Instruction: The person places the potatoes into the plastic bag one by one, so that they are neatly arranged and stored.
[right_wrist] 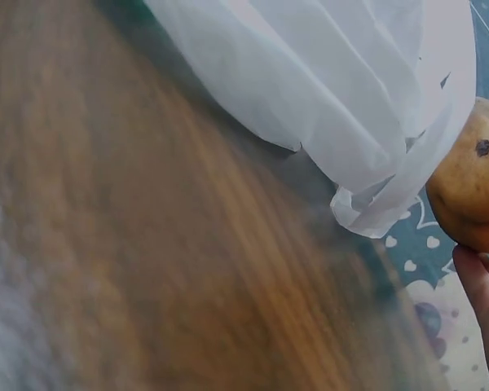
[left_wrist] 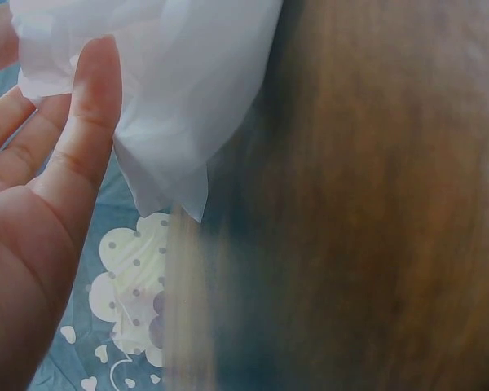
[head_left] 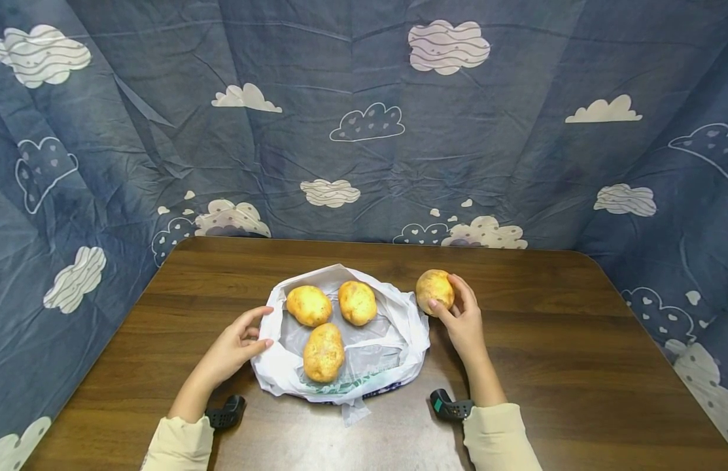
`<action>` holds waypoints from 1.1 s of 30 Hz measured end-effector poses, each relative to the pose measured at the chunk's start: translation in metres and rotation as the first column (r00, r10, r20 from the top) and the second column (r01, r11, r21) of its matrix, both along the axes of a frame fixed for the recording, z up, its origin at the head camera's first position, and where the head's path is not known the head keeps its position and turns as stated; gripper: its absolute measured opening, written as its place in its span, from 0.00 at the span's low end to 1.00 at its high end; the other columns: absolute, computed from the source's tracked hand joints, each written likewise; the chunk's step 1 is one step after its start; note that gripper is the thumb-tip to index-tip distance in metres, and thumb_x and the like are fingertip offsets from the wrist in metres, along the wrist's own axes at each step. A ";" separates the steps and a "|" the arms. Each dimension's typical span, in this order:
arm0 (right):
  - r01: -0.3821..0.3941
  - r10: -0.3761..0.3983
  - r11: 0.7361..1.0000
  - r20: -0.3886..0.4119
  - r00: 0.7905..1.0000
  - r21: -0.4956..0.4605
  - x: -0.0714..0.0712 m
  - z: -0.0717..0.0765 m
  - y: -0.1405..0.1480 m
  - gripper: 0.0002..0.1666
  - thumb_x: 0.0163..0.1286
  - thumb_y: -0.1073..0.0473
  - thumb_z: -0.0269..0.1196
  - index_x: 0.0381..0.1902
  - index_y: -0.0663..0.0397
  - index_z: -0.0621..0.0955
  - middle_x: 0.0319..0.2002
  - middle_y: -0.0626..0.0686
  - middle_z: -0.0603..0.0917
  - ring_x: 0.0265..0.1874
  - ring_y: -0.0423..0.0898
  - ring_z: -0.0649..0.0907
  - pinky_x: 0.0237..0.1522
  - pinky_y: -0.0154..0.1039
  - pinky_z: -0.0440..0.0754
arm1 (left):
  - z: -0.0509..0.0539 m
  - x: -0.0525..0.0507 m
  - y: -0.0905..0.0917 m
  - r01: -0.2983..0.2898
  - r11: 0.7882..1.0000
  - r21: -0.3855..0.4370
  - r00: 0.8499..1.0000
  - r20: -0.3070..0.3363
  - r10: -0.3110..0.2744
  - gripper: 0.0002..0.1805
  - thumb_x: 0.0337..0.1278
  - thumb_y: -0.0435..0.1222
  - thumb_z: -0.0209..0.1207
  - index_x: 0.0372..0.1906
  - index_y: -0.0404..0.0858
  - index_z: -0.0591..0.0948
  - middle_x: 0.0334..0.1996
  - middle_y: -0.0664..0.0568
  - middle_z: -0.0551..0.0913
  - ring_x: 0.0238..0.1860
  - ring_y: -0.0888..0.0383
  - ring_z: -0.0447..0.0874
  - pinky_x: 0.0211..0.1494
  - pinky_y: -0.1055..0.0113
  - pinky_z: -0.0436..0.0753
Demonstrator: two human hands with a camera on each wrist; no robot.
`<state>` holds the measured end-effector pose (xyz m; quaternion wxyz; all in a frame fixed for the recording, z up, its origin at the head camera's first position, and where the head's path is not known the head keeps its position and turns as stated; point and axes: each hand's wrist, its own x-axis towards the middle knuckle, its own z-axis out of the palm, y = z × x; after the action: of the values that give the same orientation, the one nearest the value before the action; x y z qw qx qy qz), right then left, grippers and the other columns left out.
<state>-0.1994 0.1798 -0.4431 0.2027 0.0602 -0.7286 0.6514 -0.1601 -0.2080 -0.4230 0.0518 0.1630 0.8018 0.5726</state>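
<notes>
A white plastic bag (head_left: 407, 327) lies with its mouth spread wide. Inside it are three potatoes: one at the back left (head_left: 309, 305), one at the back right (head_left: 358, 303) and one at the front (head_left: 324, 353). My left hand (head_left: 237, 347) holds the bag's left rim, and in the left wrist view the thumb (left_wrist: 94, 106) lies against the white plastic. Just beyond the bag's right edge, my right hand (head_left: 465, 320) grips another potato (head_left: 434, 291) between thumb and fingers. The right wrist view shows a dark spot on this potato (right_wrist: 473, 179), which is partly cut off by the frame.
Everything stands on a brown wooden table (head_left: 575, 366). Behind it hangs a blue cloth (head_left: 364, 163) printed with clouds. Each wrist wears a black device, the left one (head_left: 227, 412) and the right one (head_left: 450, 407) both near the bag's front.
</notes>
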 end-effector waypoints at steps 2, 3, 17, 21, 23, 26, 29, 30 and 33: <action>-0.004 0.004 1.000 -0.001 1.000 0.010 0.001 0.002 -0.001 0.34 0.53 0.74 0.63 0.59 0.71 0.65 0.61 0.62 0.62 0.58 0.53 0.65 0.54 0.38 0.67 | 0.000 0.000 0.000 0.001 1.000 0.001 1.000 0.001 -0.001 0.30 0.50 0.21 0.56 0.60 0.25 0.61 0.26 0.40 0.74 0.21 0.58 0.73 0.25 0.69 0.73; -0.006 0.006 1.000 -0.002 1.000 0.017 0.001 0.003 -0.001 0.34 0.53 0.74 0.63 0.59 0.71 0.65 0.61 0.62 0.61 0.57 0.53 0.65 0.54 0.40 0.67 | 0.000 0.000 0.000 0.001 1.000 0.001 1.000 0.000 -0.001 0.30 0.50 0.21 0.56 0.60 0.25 0.61 0.26 0.40 0.74 0.21 0.58 0.73 0.25 0.69 0.73; -0.056 0.057 0.998 -0.034 0.998 0.038 0.006 0.019 -0.012 0.36 0.52 0.76 0.63 0.59 0.71 0.64 0.61 0.64 0.60 0.55 0.55 0.66 0.52 0.31 0.67 | 0.000 0.000 0.000 0.000 1.000 -0.002 1.000 0.001 0.000 0.30 0.50 0.21 0.56 0.59 0.25 0.61 0.27 0.40 0.75 0.22 0.59 0.74 0.26 0.71 0.73; -0.087 0.088 0.995 -0.027 0.996 0.044 0.008 0.024 -0.015 0.36 0.53 0.76 0.63 0.59 0.71 0.64 0.61 0.64 0.60 0.54 0.56 0.67 0.52 0.32 0.67 | 0.001 0.000 0.001 0.000 1.000 -0.006 1.000 -0.001 0.000 0.29 0.50 0.21 0.56 0.59 0.25 0.61 0.28 0.39 0.75 0.23 0.59 0.74 0.26 0.70 0.73; -0.102 0.104 0.993 -0.020 0.994 0.052 0.010 0.026 -0.017 0.35 0.53 0.75 0.63 0.59 0.71 0.64 0.62 0.64 0.59 0.54 0.56 0.67 0.53 0.32 0.67 | 0.002 0.000 0.001 -0.002 1.000 -0.011 1.000 -0.002 0.002 0.29 0.50 0.21 0.56 0.59 0.25 0.61 0.28 0.39 0.75 0.23 0.59 0.74 0.26 0.71 0.73; -0.125 0.126 0.990 -0.015 0.992 0.063 0.012 0.030 -0.020 0.35 0.53 0.75 0.63 0.59 0.71 0.64 0.62 0.64 0.60 0.55 0.57 0.67 0.53 0.31 0.66 | 0.002 0.000 0.001 -0.003 1.000 -0.011 1.000 0.005 0.003 0.29 0.50 0.21 0.56 0.59 0.25 0.61 0.28 0.39 0.75 0.23 0.58 0.74 0.26 0.71 0.73; -0.155 0.157 0.985 -0.018 0.988 0.073 0.014 0.034 -0.024 0.35 0.53 0.76 0.63 0.59 0.72 0.64 0.61 0.64 0.60 0.55 0.58 0.67 0.53 0.31 0.66 | 0.002 0.000 0.001 -0.005 1.000 -0.011 1.000 0.013 0.005 0.29 0.50 0.21 0.56 0.60 0.25 0.61 0.27 0.39 0.75 0.22 0.58 0.74 0.26 0.70 0.73; -0.168 0.170 0.983 -0.021 0.985 0.079 0.014 0.035 -0.025 0.35 0.52 0.77 0.63 0.59 0.72 0.64 0.61 0.64 0.60 0.54 0.59 0.67 0.53 0.31 0.66 | 0.001 0.000 0.001 -0.004 1.000 -0.011 1.000 0.015 0.005 0.29 0.50 0.21 0.56 0.60 0.26 0.61 0.27 0.40 0.75 0.22 0.58 0.74 0.26 0.70 0.73; -0.217 0.221 0.972 -0.033 0.975 0.095 0.015 0.038 -0.029 0.35 0.52 0.78 0.62 0.58 0.74 0.64 0.61 0.66 0.60 0.54 0.60 0.67 0.53 0.33 0.66 | 0.001 -0.001 0.001 -0.006 1.000 -0.012 1.000 0.015 0.006 0.29 0.50 0.22 0.56 0.60 0.26 0.61 0.27 0.40 0.75 0.22 0.59 0.74 0.25 0.70 0.72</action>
<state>-0.1841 0.1510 -0.4051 0.1425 0.1634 -0.7420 0.6344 -0.1607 -0.2071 -0.4221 0.0573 0.1560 0.8052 0.5692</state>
